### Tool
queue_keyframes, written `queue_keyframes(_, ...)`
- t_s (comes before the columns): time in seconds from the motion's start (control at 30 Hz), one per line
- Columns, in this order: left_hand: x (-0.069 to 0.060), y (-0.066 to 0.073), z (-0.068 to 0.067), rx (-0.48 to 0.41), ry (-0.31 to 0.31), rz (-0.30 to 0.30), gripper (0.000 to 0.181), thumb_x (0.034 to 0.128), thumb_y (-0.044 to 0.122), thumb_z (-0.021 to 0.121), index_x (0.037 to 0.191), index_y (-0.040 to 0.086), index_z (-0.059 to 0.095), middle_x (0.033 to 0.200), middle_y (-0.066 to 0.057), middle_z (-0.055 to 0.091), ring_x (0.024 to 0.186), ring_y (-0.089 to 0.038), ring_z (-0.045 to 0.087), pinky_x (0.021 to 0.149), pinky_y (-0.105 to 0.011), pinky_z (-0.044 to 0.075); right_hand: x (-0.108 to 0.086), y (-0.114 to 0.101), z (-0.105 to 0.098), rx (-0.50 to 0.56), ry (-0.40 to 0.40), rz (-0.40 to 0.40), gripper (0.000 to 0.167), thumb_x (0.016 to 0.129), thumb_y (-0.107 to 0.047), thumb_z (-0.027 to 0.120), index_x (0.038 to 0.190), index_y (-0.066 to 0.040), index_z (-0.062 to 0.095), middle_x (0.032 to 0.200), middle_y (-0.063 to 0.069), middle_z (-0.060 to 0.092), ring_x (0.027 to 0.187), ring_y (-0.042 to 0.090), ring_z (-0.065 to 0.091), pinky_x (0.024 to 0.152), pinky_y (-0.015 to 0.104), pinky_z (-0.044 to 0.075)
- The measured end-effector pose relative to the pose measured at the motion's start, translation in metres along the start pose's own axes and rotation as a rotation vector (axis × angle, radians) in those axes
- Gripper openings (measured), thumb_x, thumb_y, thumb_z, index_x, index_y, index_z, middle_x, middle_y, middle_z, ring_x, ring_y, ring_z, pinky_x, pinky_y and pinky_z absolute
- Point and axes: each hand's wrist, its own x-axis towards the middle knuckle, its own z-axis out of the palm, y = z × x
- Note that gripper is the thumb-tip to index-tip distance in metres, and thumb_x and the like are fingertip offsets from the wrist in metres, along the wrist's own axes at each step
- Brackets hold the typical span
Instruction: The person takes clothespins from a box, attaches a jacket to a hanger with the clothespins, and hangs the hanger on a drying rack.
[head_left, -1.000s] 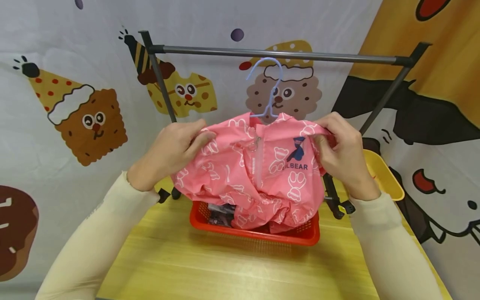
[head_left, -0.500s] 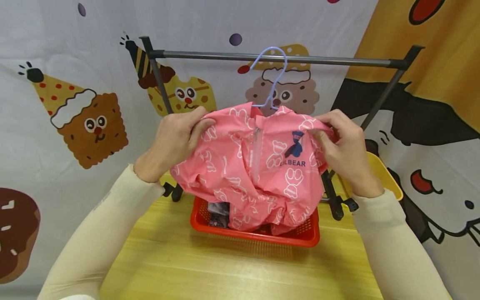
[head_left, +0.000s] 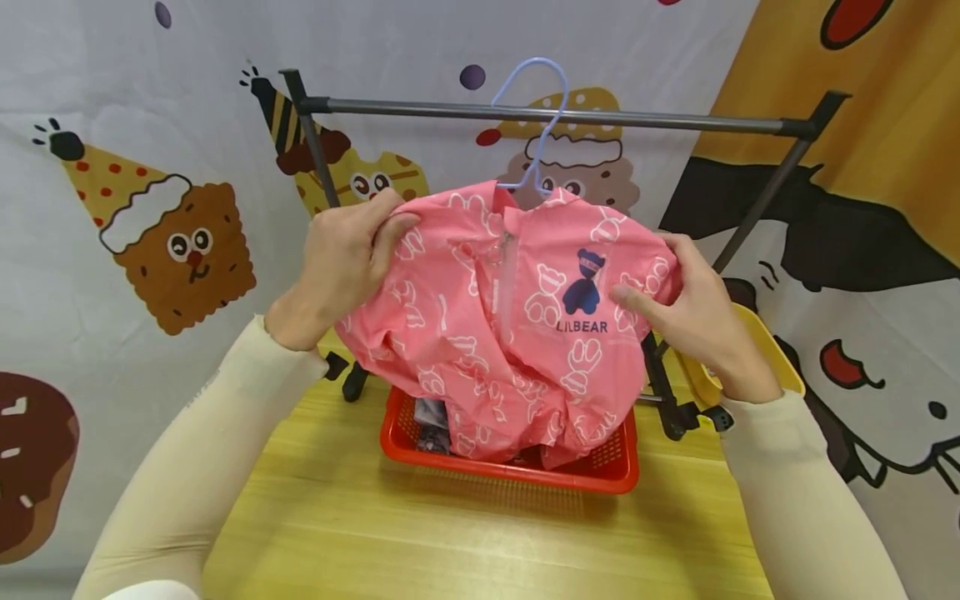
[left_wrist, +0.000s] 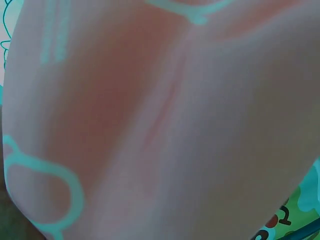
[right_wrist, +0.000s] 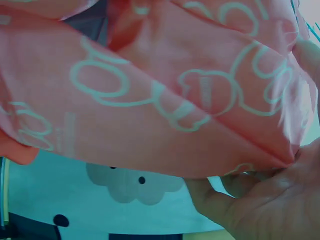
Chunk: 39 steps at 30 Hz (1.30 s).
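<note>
A pink jacket point(head_left: 480, 325) with white bear outlines and a dark blue bear print hangs spread between both hands. My left hand point(head_left: 341, 262) pinches its shoulder at the left, thumb in front. At the other shoulder my right hand point(head_left: 693, 312) holds the cloth, thumb on the front and fingers behind. A light purple hanger point(head_left: 537, 162) comes out of the collar. Its hook rises above the rail point(head_left: 420, 108); whether it touches the rail I cannot tell. Pink cloth fills the left wrist view. In the right wrist view, fingers and thumb grip the jacket point(right_wrist: 150, 115).
Under the jacket a red basket point(head_left: 510, 471) stands on the yellow wooden table point(head_left: 480, 542), with dark and grey cloth point(head_left: 432, 425) inside. The grey rack's post point(head_left: 772, 192) slopes down at the right beside a yellow basket point(head_left: 780, 354). A cartoon-printed curtain point(head_left: 187, 42) hangs behind.
Both hands have lifted the jacket, and the hanger's hook has gone from below the rail's level to above it. The right thumb has spread away from its fingers.
</note>
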Motion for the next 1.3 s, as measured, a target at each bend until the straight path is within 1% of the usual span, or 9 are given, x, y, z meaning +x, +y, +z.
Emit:
queue_keyframes(0.13, -0.001, -0.001, -0.001, 0.007, -0.001, -0.013, 0.028, 0.116, 0.029, 0.068, 0.109, 0.002, 0.067, 0.076, -0.016, 0.067, 0.061, -0.032, 0.067, 0.06, -0.039, 0.054, -0.004, 0.007, 0.0, 0.028, -0.042, 0.043, 0.092, 0.105, -0.044, 0.088, 0.178, -0.03, 0.033, 0.151, 0.012, 0.068, 0.107, 0.011, 0.076, 0.085, 0.014, 0.063)
queue_keyframes(0.33, -0.005, -0.002, -0.001, 0.008, -0.022, -0.02, 0.031, 0.1172, 0.032, 0.064, 0.111, 0.002, 0.068, 0.077, -0.015, 0.069, 0.06, -0.031, 0.067, 0.059, -0.039, 0.055, -0.01, 0.018, -0.001, 0.083, -0.024, 0.021, 0.076, 0.11, -0.04, 0.081, 0.174, -0.031, 0.041, 0.146, 0.001, 0.068, 0.109, 0.008, 0.075, 0.089, 0.014, 0.063)
queue_keyframes(0.43, -0.006, -0.002, -0.001, 0.007, -0.025, -0.021, 0.031, 0.1172, 0.033, 0.064, 0.113, 0.003, 0.068, 0.077, -0.015, 0.069, 0.06, -0.03, 0.067, 0.059, -0.038, 0.055, -0.012, 0.022, -0.003, 0.076, 0.0, -0.006, 0.068, 0.112, -0.037, 0.077, 0.172, -0.027, 0.046, 0.146, 0.0, 0.067, 0.111, 0.008, 0.072, 0.091, 0.01, 0.06)
queue_keyframes(0.57, -0.009, -0.004, 0.0, 0.009, -0.016, -0.016, 0.043, 0.1192, 0.043, 0.057, 0.11, 0.002, 0.068, 0.075, -0.015, 0.067, 0.058, -0.028, 0.064, 0.058, -0.037, 0.052, -0.015, 0.029, -0.007, 0.057, 0.023, -0.022, 0.06, 0.116, -0.035, 0.073, 0.17, -0.022, 0.051, 0.147, -0.001, 0.067, 0.116, 0.005, 0.068, 0.096, 0.005, 0.054)
queue_keyframes(0.7, -0.012, -0.005, 0.001, 0.014, -0.006, -0.012, 0.053, 0.1203, 0.05, 0.051, 0.107, 0.001, 0.066, 0.073, -0.014, 0.063, 0.056, -0.027, 0.061, 0.056, -0.036, 0.049, -0.018, 0.038, -0.009, 0.063, 0.045, -0.056, 0.054, 0.117, -0.028, 0.071, 0.168, -0.018, 0.055, 0.142, -0.013, 0.066, 0.122, 0.003, 0.066, 0.1, 0.004, 0.05)
queue_keyframes(0.93, -0.014, -0.005, 0.001, 0.01, -0.024, -0.03, 0.052, 0.1203, 0.05, 0.049, 0.109, 0.001, 0.067, 0.075, -0.014, 0.065, 0.058, -0.028, 0.063, 0.057, -0.036, 0.052, -0.023, 0.049, -0.017, 0.068, 0.083, -0.107, 0.048, 0.119, -0.021, 0.068, 0.165, -0.011, 0.059, 0.144, -0.028, 0.063, 0.129, -0.002, 0.062, 0.105, 0.002, 0.046)
queue_keyframes(1.07, -0.015, -0.005, 0.001, 0.014, -0.031, -0.033, 0.051, 0.1191, 0.048, 0.052, 0.11, 0.0, 0.067, 0.075, -0.014, 0.066, 0.059, -0.027, 0.063, 0.058, -0.035, 0.051, -0.024, 0.056, -0.023, 0.062, 0.098, -0.129, 0.044, 0.12, -0.018, 0.065, 0.163, -0.007, 0.06, 0.143, -0.027, 0.065, 0.13, -0.002, 0.063, 0.107, 0.002, 0.045)
queue_keyframes(1.17, -0.016, -0.005, 0.001, 0.012, -0.03, -0.034, 0.05, 0.1182, 0.047, 0.053, 0.111, 0.0, 0.067, 0.076, -0.014, 0.066, 0.059, -0.026, 0.063, 0.058, -0.035, 0.05, -0.024, 0.063, -0.027, 0.057, 0.113, -0.132, 0.042, 0.121, -0.017, 0.065, 0.161, -0.005, 0.062, 0.139, -0.024, 0.068, 0.128, -0.003, 0.065, 0.108, 0.001, 0.045)
queue_keyframes(1.3, -0.016, -0.005, 0.001, 0.002, -0.037, -0.038, 0.05, 0.1191, 0.047, 0.052, 0.111, 0.0, 0.068, 0.076, -0.014, 0.065, 0.059, -0.026, 0.062, 0.058, -0.034, 0.049, -0.025, 0.075, -0.034, 0.016, 0.118, -0.079, 0.044, 0.122, -0.022, 0.065, 0.163, -0.01, 0.061, 0.136, -0.027, 0.068, 0.124, -0.006, 0.064, 0.106, 0.001, 0.043)
